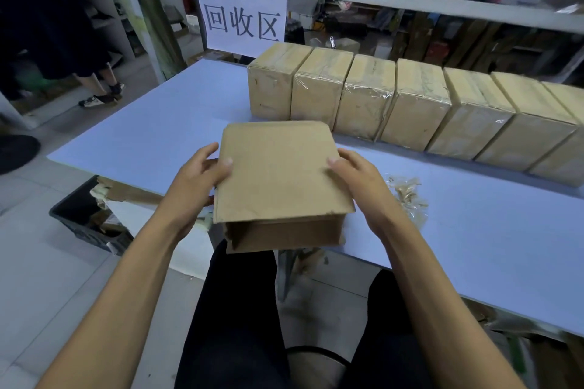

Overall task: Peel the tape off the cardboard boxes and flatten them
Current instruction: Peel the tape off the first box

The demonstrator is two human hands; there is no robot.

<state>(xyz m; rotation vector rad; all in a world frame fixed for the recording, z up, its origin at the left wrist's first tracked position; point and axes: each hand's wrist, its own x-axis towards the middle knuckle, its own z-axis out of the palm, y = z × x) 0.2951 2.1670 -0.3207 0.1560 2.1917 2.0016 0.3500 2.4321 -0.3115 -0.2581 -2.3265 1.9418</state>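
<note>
Box: plain brown cardboard box [279,172], no tape visible, near end open w/ flap hanging over the gap.
Position: held above the bench [164,123] edge, over the person's lap — between both hands.
Left hand [197,172]: grips the box's left side, thumb on top.
Right hand [355,172]: grips the right side, thumb on top.
Behind: row of taped boxes [410,110] on bench; peeled tape wad [407,196] just right of the right hand.

Untaped cardboard box [278,174] at centre, gripped by left hand [197,175] at 9 o'clock and right hand [357,178] at 3 o'clock. Taped boxes [410,104] at 1 o'clock; crumpled tape [407,196] at 3 o'clock on table [158,123].
</note>
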